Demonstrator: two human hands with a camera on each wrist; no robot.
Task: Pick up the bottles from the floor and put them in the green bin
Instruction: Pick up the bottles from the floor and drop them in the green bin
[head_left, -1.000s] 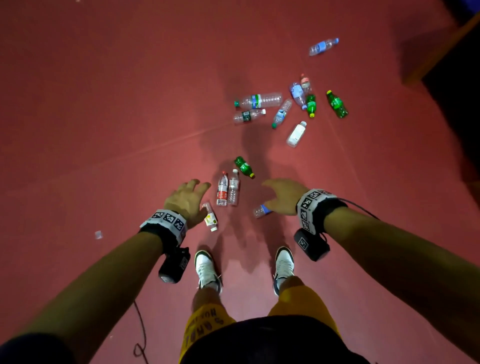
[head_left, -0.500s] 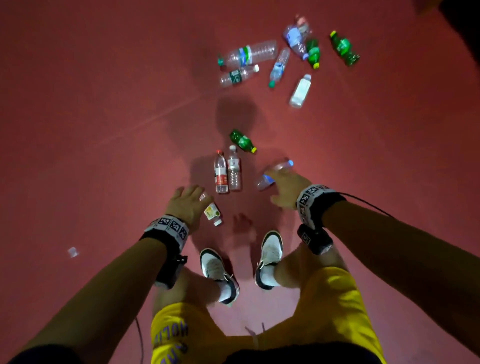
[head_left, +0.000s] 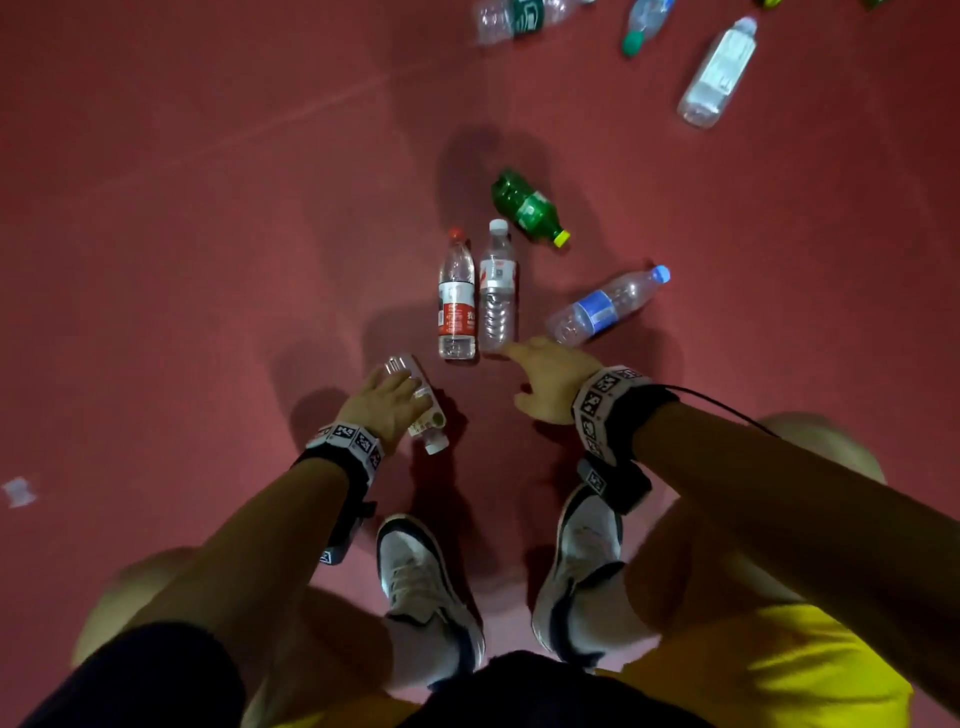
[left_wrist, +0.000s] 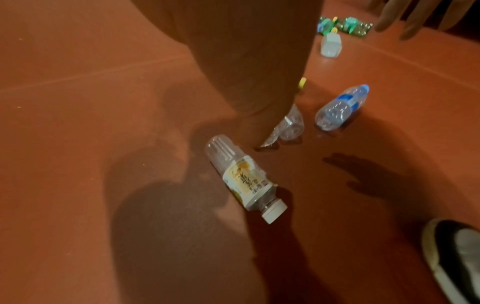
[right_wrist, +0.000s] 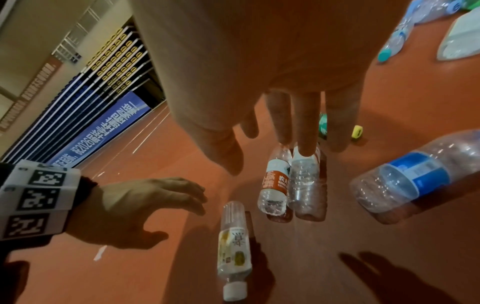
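Observation:
A yellow-label bottle (head_left: 423, 410) (left_wrist: 244, 181) (right_wrist: 233, 244) lies on the red floor. My left hand (head_left: 400, 384) (right_wrist: 182, 197) hovers over it with fingers spread, not gripping. My right hand (head_left: 524, 364) (right_wrist: 285, 133) is open, fingers straight, just short of the bases of a red-label bottle (head_left: 456, 301) (right_wrist: 275, 181) and a clear white-capped bottle (head_left: 497, 291) (right_wrist: 305, 185) that lie side by side. A blue-label bottle (head_left: 605, 306) (left_wrist: 340, 107) (right_wrist: 405, 179) lies to its right. A green bottle (head_left: 527, 205) lies beyond. The green bin is out of view.
More bottles (head_left: 719, 73) are scattered further ahead. My two shoes (head_left: 421, 582) stand close behind the hands, knees bent. A white scrap (head_left: 18, 491) lies far left. Folded bleachers and a blue banner (right_wrist: 103, 131) line the hall's edge.
I have crouched lower, so the bottles look bigger. The right hand has left the blue-label bottle's base and shifted left toward the side-by-side pair. The left hand stays over the yellow-label bottle.

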